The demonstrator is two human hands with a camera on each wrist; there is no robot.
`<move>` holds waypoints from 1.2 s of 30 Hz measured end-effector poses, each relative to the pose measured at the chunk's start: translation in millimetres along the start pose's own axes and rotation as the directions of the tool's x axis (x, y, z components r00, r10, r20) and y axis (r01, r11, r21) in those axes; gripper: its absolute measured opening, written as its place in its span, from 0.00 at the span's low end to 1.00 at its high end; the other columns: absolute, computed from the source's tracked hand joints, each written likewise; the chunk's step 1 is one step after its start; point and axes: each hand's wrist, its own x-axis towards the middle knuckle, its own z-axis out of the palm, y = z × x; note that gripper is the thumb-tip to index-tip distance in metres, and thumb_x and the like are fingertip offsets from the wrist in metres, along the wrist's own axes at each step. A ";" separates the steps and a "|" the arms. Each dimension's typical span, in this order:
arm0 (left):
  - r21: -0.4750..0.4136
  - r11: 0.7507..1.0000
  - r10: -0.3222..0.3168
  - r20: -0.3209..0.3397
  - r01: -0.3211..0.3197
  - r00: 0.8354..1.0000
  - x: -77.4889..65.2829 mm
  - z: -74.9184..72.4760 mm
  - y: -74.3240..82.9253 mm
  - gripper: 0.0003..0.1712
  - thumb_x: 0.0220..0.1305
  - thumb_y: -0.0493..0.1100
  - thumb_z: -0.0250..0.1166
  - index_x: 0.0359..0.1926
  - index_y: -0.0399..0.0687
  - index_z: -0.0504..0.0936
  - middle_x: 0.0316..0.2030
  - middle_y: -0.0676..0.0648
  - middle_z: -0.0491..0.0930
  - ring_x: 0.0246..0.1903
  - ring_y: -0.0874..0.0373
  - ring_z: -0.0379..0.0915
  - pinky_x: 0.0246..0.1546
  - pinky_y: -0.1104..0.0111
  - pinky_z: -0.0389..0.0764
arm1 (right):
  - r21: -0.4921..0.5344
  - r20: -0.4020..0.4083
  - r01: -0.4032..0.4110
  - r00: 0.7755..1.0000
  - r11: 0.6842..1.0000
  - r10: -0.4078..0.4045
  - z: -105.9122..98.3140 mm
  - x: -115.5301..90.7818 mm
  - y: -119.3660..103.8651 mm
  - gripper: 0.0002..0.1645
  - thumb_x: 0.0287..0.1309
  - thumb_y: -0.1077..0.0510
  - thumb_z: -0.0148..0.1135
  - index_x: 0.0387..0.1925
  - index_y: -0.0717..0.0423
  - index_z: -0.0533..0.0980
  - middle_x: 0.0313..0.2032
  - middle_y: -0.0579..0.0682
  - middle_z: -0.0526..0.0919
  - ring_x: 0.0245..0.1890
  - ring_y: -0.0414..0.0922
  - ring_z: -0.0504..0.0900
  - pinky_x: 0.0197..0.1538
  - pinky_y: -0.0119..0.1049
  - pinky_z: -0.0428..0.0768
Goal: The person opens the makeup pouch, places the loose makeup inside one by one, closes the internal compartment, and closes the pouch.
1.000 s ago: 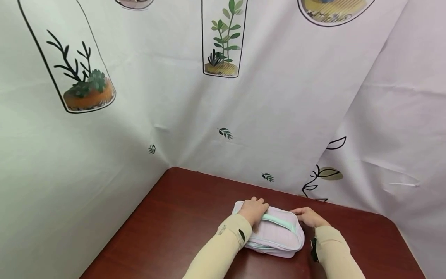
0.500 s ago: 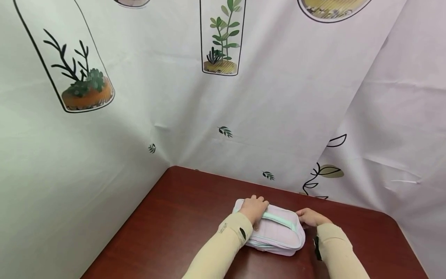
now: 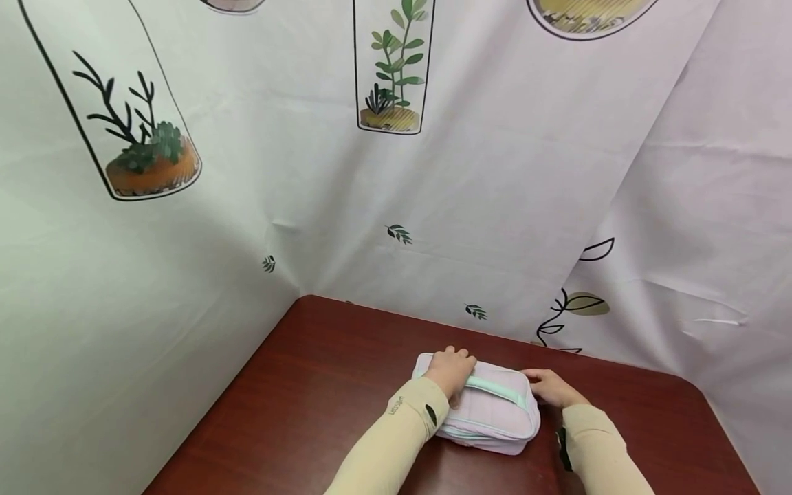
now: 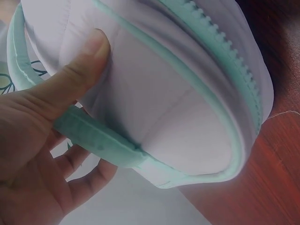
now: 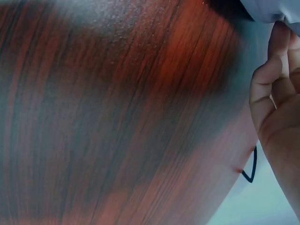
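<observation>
A pale lilac zippered pouch (image 3: 491, 412) with mint piping and a mint carry handle (image 3: 495, 390) lies on the table. My left hand (image 3: 450, 375) holds its left part. In the left wrist view, the thumb (image 4: 89, 58) presses on the top panel, while the other fingers pass beyond the handle on the far side. The mint zipper (image 4: 229, 61) runs along the side wall. At the far right corner, my right hand (image 3: 557, 390) pinches the pouch's edge. What lies between those fingertips is mostly hidden, even in the right wrist view.
The dark red wood-grain table (image 3: 297, 385) has rounded far corners. A white curtain (image 3: 297, 172) printed with plants in jars hangs behind it and along the left side. Another hanging sheet (image 3: 693, 275) stands at the right.
My right hand shifted slightly right along the pouch's far corner, then came back a little to the left. My left hand and the pouch have barely moved.
</observation>
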 end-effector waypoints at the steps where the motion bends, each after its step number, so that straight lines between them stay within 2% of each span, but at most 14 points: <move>1: 0.001 1.000 -0.001 0.001 0.001 1.000 0.3 0.3 0.3 0.45 0.23 0.53 0.83 0.50 0.63 0.72 0.46 0.59 0.71 0.45 0.60 0.66 0.37 0.68 0.73 | 0.005 -0.004 0.009 1.000 1.000 -0.009 0.2 -0.1 -0.3 0.17 0.53 0.68 0.56 0.46 0.73 0.73 0.33 0.55 0.77 0.27 0.42 0.73 0.29 0.37 0.76; 3: 0.003 1.000 -0.003 0.001 0.003 1.000 0.9 0.7 0.7 0.45 0.23 0.53 0.83 0.50 0.64 0.72 0.46 0.59 0.71 0.45 0.60 0.66 0.37 0.68 0.73 | 0.015 -0.016 0.016 1.000 1.000 -0.016 0.6 -0.4 -1.0 0.17 0.52 0.68 0.56 0.45 0.74 0.74 0.34 0.56 0.77 0.28 0.42 0.74 0.30 0.37 0.76; 8: 0.012 1.000 -0.011 0.004 0.011 1.000 0.6 0.6 1.2 0.46 0.24 0.54 0.82 0.52 0.64 0.72 0.47 0.59 0.71 0.46 0.59 0.66 0.37 0.67 0.73 | -0.004 -0.033 0.034 0.999 0.999 -0.034 1.4 -0.5 -0.9 0.11 0.51 0.70 0.56 0.38 0.72 0.74 0.28 0.52 0.75 0.24 0.42 0.72 0.27 0.37 0.74; 14: 0.038 0.999 -0.017 -0.001 0.017 1.000 -4.3 -2.5 1.8 0.48 0.27 0.53 0.82 0.56 0.70 0.71 0.49 0.57 0.70 0.46 0.58 0.66 0.34 0.68 0.74 | -0.121 -0.094 0.112 0.988 0.986 -0.124 0.2 3.2 -5.0 0.03 0.48 0.71 0.59 0.28 0.65 0.76 0.23 0.48 0.72 0.24 0.43 0.69 0.28 0.34 0.69; 17: 0.064 0.998 -0.018 0.010 0.017 1.000 -5.3 -4.0 2.5 0.49 0.29 0.54 0.81 0.58 0.77 0.69 0.51 0.57 0.69 0.46 0.58 0.65 0.33 0.68 0.74 | -0.224 -0.106 0.144 0.980 0.964 -0.170 -2.7 4.9 -9.0 0.03 0.46 0.70 0.61 0.26 0.62 0.76 0.23 0.47 0.73 0.24 0.42 0.68 0.29 0.33 0.68; 19: 0.072 0.997 -0.019 0.021 0.017 1.000 -5.1 -4.4 3.0 0.49 0.30 0.54 0.81 0.59 0.79 0.68 0.51 0.58 0.69 0.46 0.59 0.65 0.33 0.68 0.74 | -0.317 -0.094 0.156 0.976 0.936 -0.195 -5.7 5.4 -12.9 0.05 0.46 0.69 0.62 0.24 0.58 0.76 0.23 0.46 0.74 0.24 0.41 0.68 0.29 0.34 0.68; 23: 0.073 0.997 -0.021 0.042 0.018 0.999 -5.8 -6.5 5.2 0.50 0.31 0.54 0.80 0.60 0.81 0.67 0.52 0.60 0.70 0.47 0.59 0.64 0.34 0.68 0.74 | -0.520 -0.044 0.165 0.975 0.838 -0.219 -13.5 6.5 -23.1 0.08 0.46 0.66 0.64 0.21 0.50 0.77 0.23 0.43 0.74 0.24 0.39 0.67 0.28 0.35 0.68; 26: 0.074 0.997 -0.026 0.053 0.022 0.998 -4.6 -6.7 7.0 0.50 0.30 0.55 0.80 0.60 0.82 0.67 0.52 0.60 0.70 0.47 0.59 0.64 0.34 0.67 0.74 | -0.594 -0.013 0.152 0.980 0.790 -0.199 -17.7 5.7 -30.4 0.11 0.46 0.66 0.64 0.19 0.47 0.75 0.21 0.42 0.72 0.21 0.39 0.66 0.25 0.36 0.66; 31: 0.084 0.996 -0.035 0.054 0.030 0.998 -1.9 -4.6 7.5 0.51 0.30 0.56 0.80 0.60 0.83 0.67 0.52 0.60 0.71 0.47 0.59 0.65 0.33 0.67 0.74 | -0.621 -0.011 0.114 0.988 0.776 -0.154 -20.0 3.3 -33.8 0.14 0.46 0.68 0.62 0.16 0.48 0.72 0.18 0.42 0.68 0.19 0.40 0.65 0.24 0.35 0.64; 36: 0.082 0.996 -0.052 0.064 0.047 0.997 -2.0 -4.6 5.6 0.50 0.31 0.56 0.80 0.60 0.84 0.66 0.51 0.61 0.71 0.46 0.59 0.64 0.32 0.67 0.74 | -0.605 -0.005 0.098 0.992 0.790 -0.127 -21.1 3.2 -32.6 0.12 0.47 0.67 0.62 0.16 0.50 0.72 0.18 0.42 0.68 0.19 0.40 0.65 0.24 0.35 0.64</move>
